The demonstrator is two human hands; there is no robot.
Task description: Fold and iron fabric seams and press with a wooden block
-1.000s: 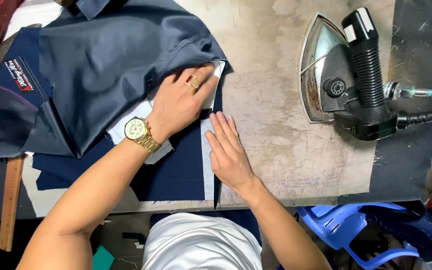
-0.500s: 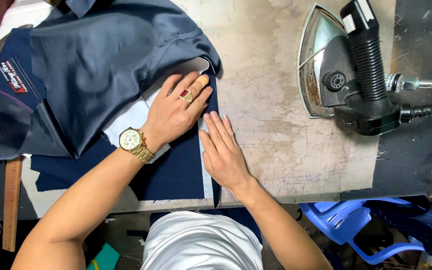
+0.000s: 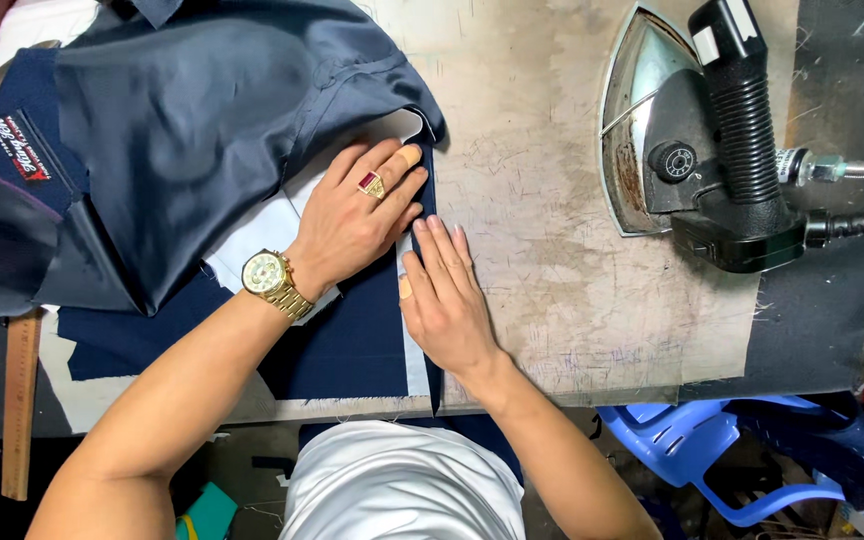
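A dark navy garment [image 3: 192,130] with shiny lining lies spread over the left of a worn work table [image 3: 552,250]. My left hand [image 3: 357,215], with a gold watch and a red-stone ring, presses flat on the garment's white inner strip and navy edge. My right hand [image 3: 442,295] lies flat just beside it, fingers together along the folded navy edge [image 3: 430,200]. Neither hand grips anything. A steam iron [image 3: 702,140] rests on its side at the right, apart from both hands.
A hose and cable [image 3: 852,195] run off the iron to the right. A wooden ruler [image 3: 20,400] lies at the table's left edge. A blue plastic stool [image 3: 712,460] stands below the table's front edge. A sewn label [image 3: 20,150] shows on the lining.
Both hands have slid slightly up along the garment edge; the left hand's fingers have flattened onto the white strip. The iron has not moved.
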